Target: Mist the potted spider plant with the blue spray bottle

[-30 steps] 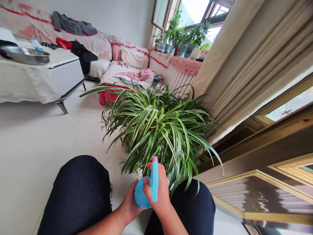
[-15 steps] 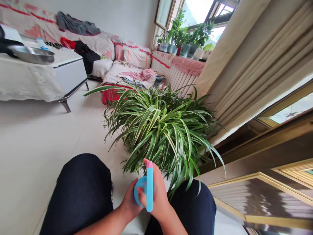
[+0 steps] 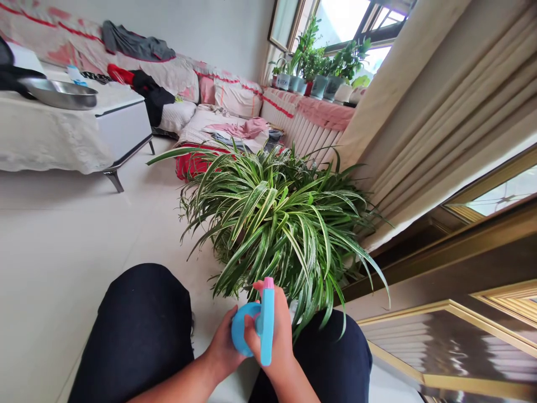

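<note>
Between my knees I hold a blue spray bottle (image 3: 241, 330) with a pink nozzle tip that points away from me. My left hand (image 3: 224, 344) is closed around the left side of its round body. Around the neck and spray head wraps my right hand (image 3: 280, 330), thumb on the near side and one finger forward by the nozzle. Its trigger is hidden by the fingers. Just beyond the nozzle spreads a big spider plant (image 3: 272, 218) with long green and cream-striped leaves. Some leaves look wet. The plant's pot is mostly covered by foliage.
A white table (image 3: 121, 129) with a lace cloth and a metal pan (image 3: 62, 93) stands at the left. Behind are a covered sofa (image 3: 235, 101) with clothes and several potted plants (image 3: 319, 84) on the windowsill. A curtain (image 3: 419, 123) and gold-trimmed furniture (image 3: 419, 336) flank the right.
The spray head and my right hand have shifted slightly to the right. My left hand stays around the bottle. The whole view has moved a little.
</note>
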`<state>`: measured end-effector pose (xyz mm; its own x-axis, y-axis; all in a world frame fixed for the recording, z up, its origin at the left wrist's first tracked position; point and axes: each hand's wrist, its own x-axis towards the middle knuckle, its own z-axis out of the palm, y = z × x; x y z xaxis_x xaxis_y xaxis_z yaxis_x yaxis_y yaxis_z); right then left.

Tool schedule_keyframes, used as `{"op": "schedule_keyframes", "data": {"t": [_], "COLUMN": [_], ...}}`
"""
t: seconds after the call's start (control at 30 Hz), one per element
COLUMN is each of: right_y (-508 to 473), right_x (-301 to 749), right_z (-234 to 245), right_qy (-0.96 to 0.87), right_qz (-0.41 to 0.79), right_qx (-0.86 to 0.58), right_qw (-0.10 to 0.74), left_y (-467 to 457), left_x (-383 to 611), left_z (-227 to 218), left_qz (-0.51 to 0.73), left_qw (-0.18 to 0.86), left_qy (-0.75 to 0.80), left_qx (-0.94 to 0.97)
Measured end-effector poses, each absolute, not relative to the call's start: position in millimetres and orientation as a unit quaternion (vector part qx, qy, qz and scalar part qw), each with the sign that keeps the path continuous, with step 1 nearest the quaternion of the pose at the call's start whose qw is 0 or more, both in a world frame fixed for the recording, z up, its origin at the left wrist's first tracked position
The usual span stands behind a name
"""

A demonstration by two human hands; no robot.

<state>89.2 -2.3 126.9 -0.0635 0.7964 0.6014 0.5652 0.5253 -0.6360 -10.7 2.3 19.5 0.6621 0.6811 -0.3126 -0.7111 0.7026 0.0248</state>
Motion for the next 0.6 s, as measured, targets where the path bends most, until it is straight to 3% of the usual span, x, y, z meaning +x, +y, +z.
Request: {"op": "schedule_keyframes", "data": {"t": [0.3, 0.6], "right_y": [1, -6], "right_x": [102, 106], "right_z": [114, 116], "right_qy": [-0.685, -0.668], "right_qz": [0.049, 0.061], "right_qx": [-0.487, -0.527], "right_qw": [0.540, 0.522], "left_y": [17, 12], "left_x": [-17, -15], "left_z": [17, 23], "left_qz": [0.354, 0.348], "left_qw": [0.925, 0.933], "left_qy": [0.139, 0.092], "left_qx": [-0.012, 0.000]}}
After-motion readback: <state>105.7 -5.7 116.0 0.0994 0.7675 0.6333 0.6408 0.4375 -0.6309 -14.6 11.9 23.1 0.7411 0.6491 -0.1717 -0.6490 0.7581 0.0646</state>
